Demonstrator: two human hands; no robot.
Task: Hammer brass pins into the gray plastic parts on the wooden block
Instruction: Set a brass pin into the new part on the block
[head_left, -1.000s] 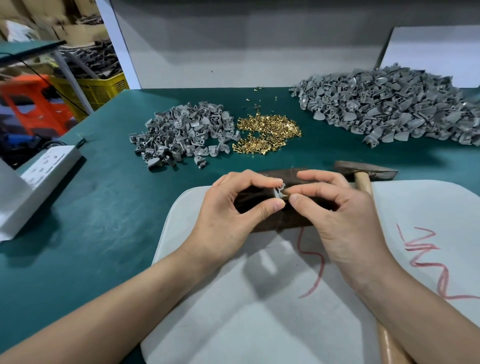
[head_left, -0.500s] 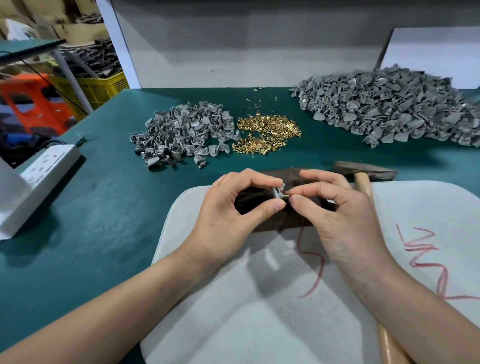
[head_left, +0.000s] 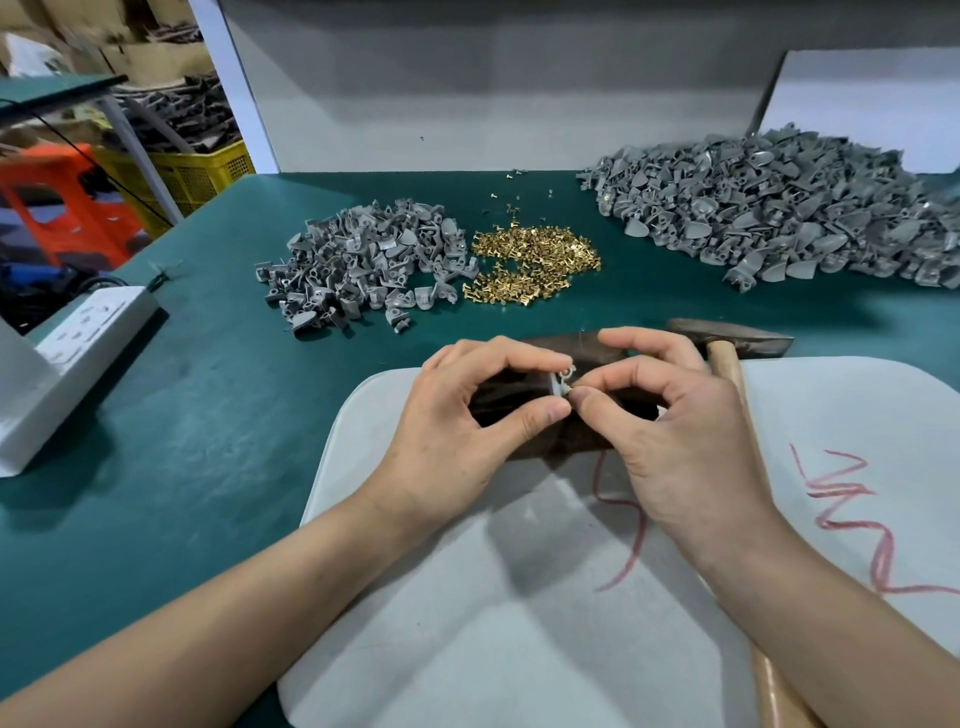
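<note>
My left hand (head_left: 457, 421) pinches a small gray plastic part (head_left: 561, 382) between thumb and forefinger, just above the dark wooden block (head_left: 550, 441). My right hand (head_left: 670, 431) meets it fingertip to fingertip and pinches a brass pin (head_left: 570, 387) against the part. Both hands hide most of the block. A hammer (head_left: 727, 345) lies to the right, its dark head on the green table and its wooden handle running down under my right forearm.
A small heap of gray parts (head_left: 363, 265) and a heap of brass pins (head_left: 530, 265) lie beyond the block. A large gray heap (head_left: 789, 213) fills the back right. A white board (head_left: 519, 597) with red scribbles lies under my arms. A white power strip (head_left: 88, 332) sits left.
The hands stay together over the block; the fingertips have only shifted slightly while working the pin against the part.
</note>
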